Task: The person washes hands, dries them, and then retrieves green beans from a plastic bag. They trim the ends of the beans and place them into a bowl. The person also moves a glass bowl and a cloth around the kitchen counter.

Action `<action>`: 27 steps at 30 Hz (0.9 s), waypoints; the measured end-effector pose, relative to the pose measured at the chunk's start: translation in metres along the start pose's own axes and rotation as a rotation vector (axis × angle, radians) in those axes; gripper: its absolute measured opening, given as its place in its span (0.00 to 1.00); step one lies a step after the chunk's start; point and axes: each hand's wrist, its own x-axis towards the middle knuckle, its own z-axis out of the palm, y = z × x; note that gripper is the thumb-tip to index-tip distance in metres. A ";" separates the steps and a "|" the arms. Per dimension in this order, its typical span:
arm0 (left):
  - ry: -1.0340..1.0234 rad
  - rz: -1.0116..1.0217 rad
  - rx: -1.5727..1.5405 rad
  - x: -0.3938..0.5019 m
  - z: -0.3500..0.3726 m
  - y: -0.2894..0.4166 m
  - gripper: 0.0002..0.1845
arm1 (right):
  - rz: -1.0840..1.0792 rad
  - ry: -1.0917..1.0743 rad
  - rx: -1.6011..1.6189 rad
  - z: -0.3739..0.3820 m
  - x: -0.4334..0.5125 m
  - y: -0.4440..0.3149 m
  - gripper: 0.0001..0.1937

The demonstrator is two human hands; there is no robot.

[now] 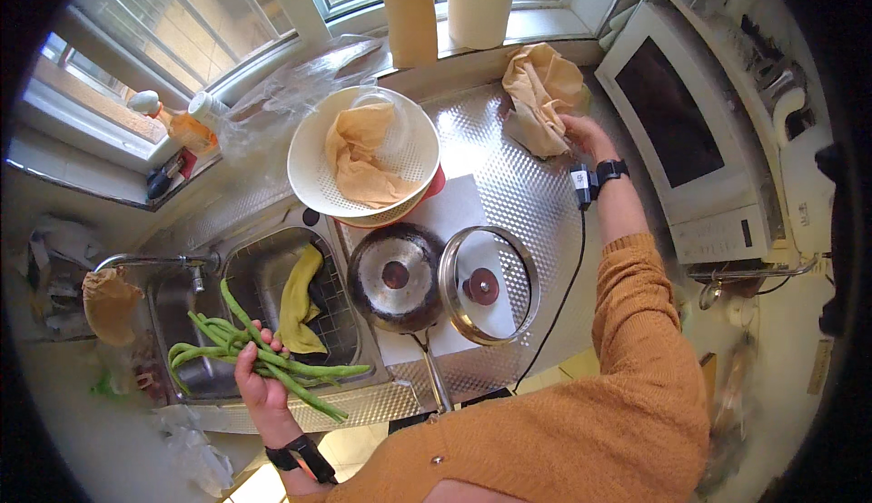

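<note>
My left hand (262, 373) is closed around a bunch of long green beans (313, 369), held over the front of the steel sink. Stretched out to the back right, my right hand (584, 136) touches the lower right side of a crumpled brown cloth or paper bag (541, 98); its fingertips are partly hidden, so its grip is unclear. A yellow-green cloth (300, 299) lies in the sink. Between my arms are an upturned frying pan (395, 278) and a glass lid (490, 285) with a metal rim. Behind them, a white colander (364, 156) holds crumpled brown material (361, 156).
A faucet (160, 259) reaches over the sink (259, 251) from the left. A white microwave (681, 128) stands at the right. A black cable (569, 278) runs from my right wrist across the counter. Paper rolls (479, 2) stand by the window, with plastic bags beside them.
</note>
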 end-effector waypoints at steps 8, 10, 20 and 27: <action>-0.005 0.011 -0.001 -0.002 0.004 -0.001 0.20 | -0.031 0.233 0.416 -0.016 0.008 -0.006 0.08; -0.005 0.025 0.001 -0.005 0.003 0.001 0.20 | -0.027 0.312 0.584 -0.035 -0.005 -0.013 0.07; -0.006 0.055 -0.023 -0.013 -0.002 0.000 0.20 | -0.222 0.122 0.261 0.042 -0.107 -0.012 0.05; -0.036 0.047 -0.037 -0.014 0.000 -0.005 0.20 | -0.242 0.003 -0.471 0.124 -0.085 0.035 0.14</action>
